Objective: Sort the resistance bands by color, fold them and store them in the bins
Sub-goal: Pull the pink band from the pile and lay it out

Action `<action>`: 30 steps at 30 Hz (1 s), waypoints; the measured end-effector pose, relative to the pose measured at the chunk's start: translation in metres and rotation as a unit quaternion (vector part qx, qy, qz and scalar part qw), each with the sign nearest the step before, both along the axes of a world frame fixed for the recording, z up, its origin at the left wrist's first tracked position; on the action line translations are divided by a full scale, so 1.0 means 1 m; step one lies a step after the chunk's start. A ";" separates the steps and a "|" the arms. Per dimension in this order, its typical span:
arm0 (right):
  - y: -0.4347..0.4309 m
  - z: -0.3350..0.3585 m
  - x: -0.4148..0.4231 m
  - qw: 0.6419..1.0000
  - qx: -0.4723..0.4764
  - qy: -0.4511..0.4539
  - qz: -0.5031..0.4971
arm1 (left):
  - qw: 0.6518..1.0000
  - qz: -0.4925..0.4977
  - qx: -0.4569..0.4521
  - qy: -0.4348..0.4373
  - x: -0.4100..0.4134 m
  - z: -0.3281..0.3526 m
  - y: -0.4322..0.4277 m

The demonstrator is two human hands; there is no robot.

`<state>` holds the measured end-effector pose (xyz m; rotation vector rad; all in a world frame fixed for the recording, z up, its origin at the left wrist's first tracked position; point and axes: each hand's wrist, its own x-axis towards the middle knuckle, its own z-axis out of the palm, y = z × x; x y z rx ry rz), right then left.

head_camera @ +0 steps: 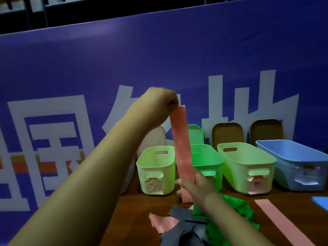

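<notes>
Pink band (181, 139): held upright at centre, top end pinched in left hand (164, 101) at 12 o'clock, lower part clasped by right hand (193, 185) at 6 o'clock. Seems light, limp, stretchy, a bit slick; best taken flat by both ends. Behind, bright green bin (213, 167); at 3 o'clock, blue bin (310, 174). Below, green band (230, 213) and grey band (184, 217) heaped, likely to snag the trailing tail.

Dim, cool light with a blue-violet cast. Banner (159, 55) brightest at its upper left, darker toward its right. Strip above banner near black. Banner's top edge bows: wide-angle distortion. Soft focus throughout. Bins (156, 167) below banner oversaturated, their labels illegible.
</notes>
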<state>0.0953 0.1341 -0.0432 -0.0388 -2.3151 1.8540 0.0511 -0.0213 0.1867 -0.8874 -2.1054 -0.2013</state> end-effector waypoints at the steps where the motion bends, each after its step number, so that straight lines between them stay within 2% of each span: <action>1: 0.003 0.000 0.001 1.000 -0.019 0.003 0.001 | 1.000 0.001 0.003 -0.004 0.000 0.002 0.002; 5: 0.019 -0.004 0.018 0.997 -0.069 -0.009 0.016 | 1.000 0.004 0.015 -0.015 -0.006 0.001 0.010; 9: 0.036 -0.017 0.038 0.999 0.011 -0.030 0.009 | 0.998 0.004 0.032 -0.045 -0.016 -0.009 0.029; 12: 0.051 -0.021 0.053 1.000 0.002 -0.030 0.002 | 0.996 0.003 0.056 -0.073 -0.027 -0.019 0.048; 20: 0.108 -0.034 0.105 0.996 0.071 -0.018 -0.057 | 0.978 0.008 0.107 -0.179 -0.054 -0.065 0.111; 25: 0.148 -0.031 0.154 0.989 0.120 -0.043 -0.079 | 0.969 -0.020 0.087 -0.232 -0.050 -0.111 0.161; 30: 0.177 -0.030 0.200 0.977 0.159 -0.094 -0.106 | 0.969 -0.046 0.040 -0.240 -0.040 -0.153 0.204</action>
